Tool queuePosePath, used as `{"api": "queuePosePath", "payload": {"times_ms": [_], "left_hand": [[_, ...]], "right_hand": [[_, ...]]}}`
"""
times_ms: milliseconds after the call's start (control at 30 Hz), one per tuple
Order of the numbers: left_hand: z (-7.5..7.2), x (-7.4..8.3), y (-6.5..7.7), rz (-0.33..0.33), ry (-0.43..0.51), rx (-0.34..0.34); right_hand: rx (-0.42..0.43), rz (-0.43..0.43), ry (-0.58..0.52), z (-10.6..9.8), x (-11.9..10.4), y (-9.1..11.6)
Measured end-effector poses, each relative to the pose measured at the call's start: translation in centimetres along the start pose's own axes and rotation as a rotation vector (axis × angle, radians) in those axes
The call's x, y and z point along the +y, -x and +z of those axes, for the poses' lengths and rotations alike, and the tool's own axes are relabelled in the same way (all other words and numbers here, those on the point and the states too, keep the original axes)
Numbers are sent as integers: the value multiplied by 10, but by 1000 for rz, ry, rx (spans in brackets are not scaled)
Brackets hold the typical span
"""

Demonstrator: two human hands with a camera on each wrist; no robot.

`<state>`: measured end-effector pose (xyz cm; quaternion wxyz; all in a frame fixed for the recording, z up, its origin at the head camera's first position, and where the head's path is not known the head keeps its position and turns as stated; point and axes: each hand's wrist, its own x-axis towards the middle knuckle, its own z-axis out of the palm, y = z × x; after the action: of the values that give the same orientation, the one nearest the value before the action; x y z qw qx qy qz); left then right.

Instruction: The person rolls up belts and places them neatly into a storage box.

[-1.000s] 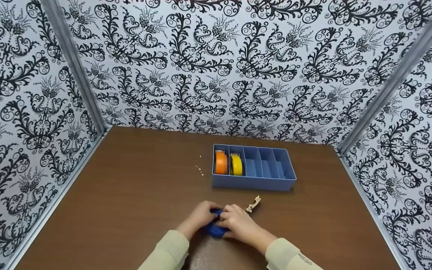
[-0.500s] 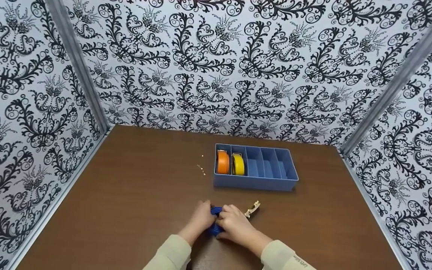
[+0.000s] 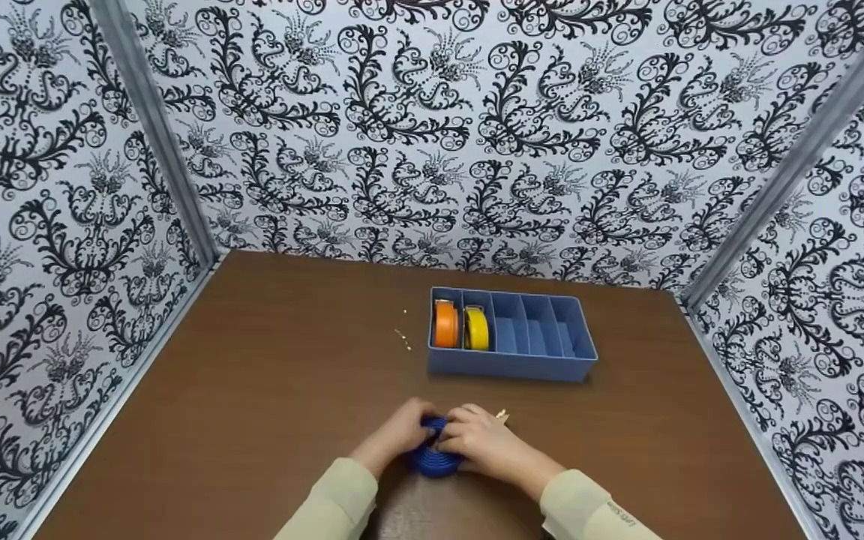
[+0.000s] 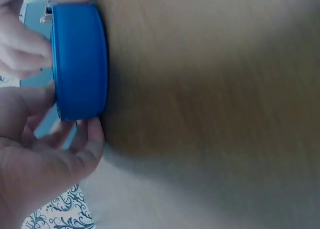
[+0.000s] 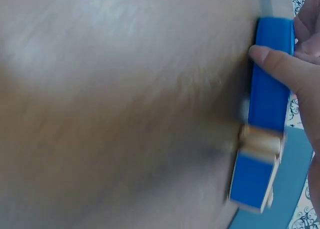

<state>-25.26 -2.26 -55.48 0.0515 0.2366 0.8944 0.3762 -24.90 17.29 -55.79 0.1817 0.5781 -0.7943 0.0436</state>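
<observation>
A blue belt (image 3: pixel 436 462), wound into a round coil, lies on the table between my two hands. My left hand (image 3: pixel 400 429) grips the coil's left side, with its thumb on the upper edge and its fingertips at the lower edge in the left wrist view. Opposite it, my right hand (image 3: pixel 483 442) holds the right side, some fingers dipping into the coil's middle. In the right wrist view its thumb presses the belt's outer face. The gold buckle (image 5: pixel 261 141) shows there at the belt's loose end; in the head view the right hand mostly hides it.
Beyond the hands stands a blue-grey box (image 3: pixel 511 366) with several compartments. An orange coiled belt (image 3: pixel 446 325) fills its leftmost slot and a yellow coiled belt (image 3: pixel 477 328) the one beside it. Small light specks (image 3: pixel 403 339) lie left of the box. Patterned walls (image 3: pixel 432 150) enclose the table.
The coil has turned in my hands, and the buckle has drawn in close behind the right hand. My hands came nearer together, then moved slightly apart again.
</observation>
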Motion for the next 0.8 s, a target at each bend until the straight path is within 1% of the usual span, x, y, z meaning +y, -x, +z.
{"api": "queuePosePath", "payload": {"times_ms": [100,167,267,367,433,533,700,767,800], "left_hand": [[-2,-3,-2,94,1,-30],[-2,-4,-3,115,-12,-34],[-2,-5,-4,123,-10,-38],[-2,-7,-3,108,6,-37],[-2,-8,-1,79,29,-26],[0,-9,2,20,81,16],[6,-3,5,-150,152,128],[9,1,4,-216,148,168],[10,3,3,-236,131,186]], "right_hand": [[-4,-31,3,-2,2,-2],[-13,-30,15,-3,3,-4],[-18,-20,25,-3,3,-8],[-19,-11,30,-3,2,-11],[-27,-3,42,-3,1,-13],[-49,22,56,-2,-1,-15],[-79,82,74,0,-3,-17],[-79,100,78,1,-3,-18],[-76,110,77,2,-4,-18]]}}
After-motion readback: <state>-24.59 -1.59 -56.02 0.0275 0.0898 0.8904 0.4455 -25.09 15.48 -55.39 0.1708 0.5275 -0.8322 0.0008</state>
